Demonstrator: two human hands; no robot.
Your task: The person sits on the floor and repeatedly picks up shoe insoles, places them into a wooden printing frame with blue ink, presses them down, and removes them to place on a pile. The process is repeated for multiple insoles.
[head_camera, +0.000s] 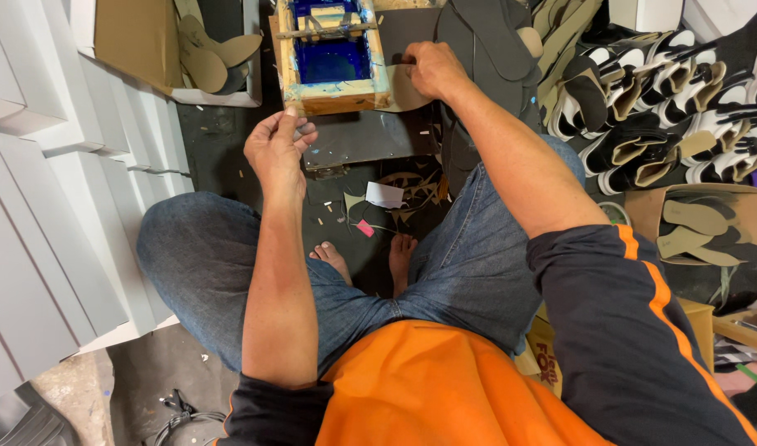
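Pinching a thin, floppy tan insole point(405, 89) at its edge, the right hand point(432, 70) is clamping it beside the wooden screen frame point(333, 97); the left hand point(278, 144) is hovering with fingertips together, holding nothing visible.

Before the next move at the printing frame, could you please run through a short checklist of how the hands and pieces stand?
1. Right hand on the tan insole piece beside the wooden frame: ok, fingers grip its edge.
2. Left hand free: cannot tell, fingertips pinched together, anything held is too small to see.
3. Blue screen unobstructed: not ok, a bar lies across the frame.
4. Piece lying flat: cannot tell, the hand hides part.
5. Floor by the bare feet: not ok, offcuts scattered.
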